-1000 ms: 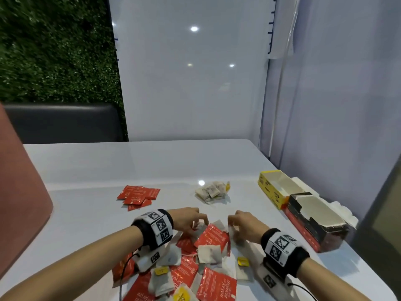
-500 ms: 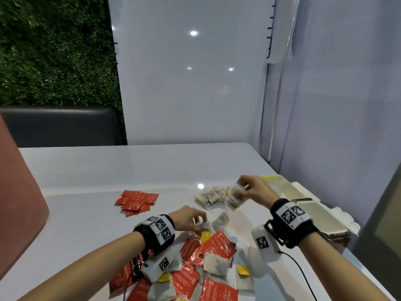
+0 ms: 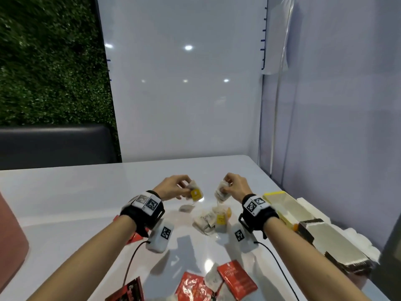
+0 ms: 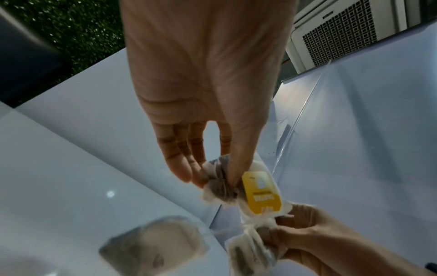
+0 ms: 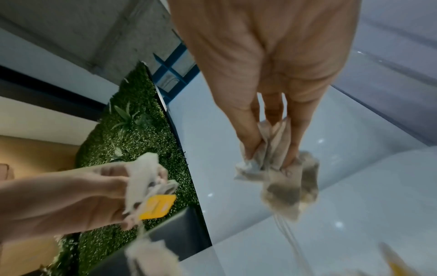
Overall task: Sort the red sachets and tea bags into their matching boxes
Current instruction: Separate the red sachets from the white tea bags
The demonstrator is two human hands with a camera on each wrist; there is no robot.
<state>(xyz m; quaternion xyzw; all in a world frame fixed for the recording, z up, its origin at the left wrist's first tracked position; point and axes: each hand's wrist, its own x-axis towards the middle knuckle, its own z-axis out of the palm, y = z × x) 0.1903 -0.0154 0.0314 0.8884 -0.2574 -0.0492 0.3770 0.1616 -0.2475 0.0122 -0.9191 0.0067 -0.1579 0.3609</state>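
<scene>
My left hand (image 3: pixel 183 190) pinches a tea bag (image 3: pixel 195 192) with a yellow tag (image 4: pixel 262 194) above the table. A second tea bag (image 3: pixel 185 207) shows blurred just below it; whether it hangs or lies flat I cannot tell. My right hand (image 3: pixel 224 188) pinches a crumpled bunch of tea bags (image 5: pixel 283 179), strings trailing down, above the sorted tea bag pile (image 3: pixel 211 220). Both hands are close together, a little apart. Red sachets (image 3: pixel 236 279) lie near the front edge. The yellow box (image 3: pixel 280 202) and the dark box (image 3: pixel 338 246) stand open at the right.
A few red sachets (image 3: pixel 135 236) peek out behind my left wrist. The white table (image 3: pixel 86 192) runs back to a glossy white wall panel (image 3: pixel 184 105). A dark bench back (image 3: pixel 54 146) and a green hedge wall sit at the far left.
Both hands rose from the mixed heap and moved forward over the tea bag pile. The right hand took up tea bags first; the left now pinches one too.
</scene>
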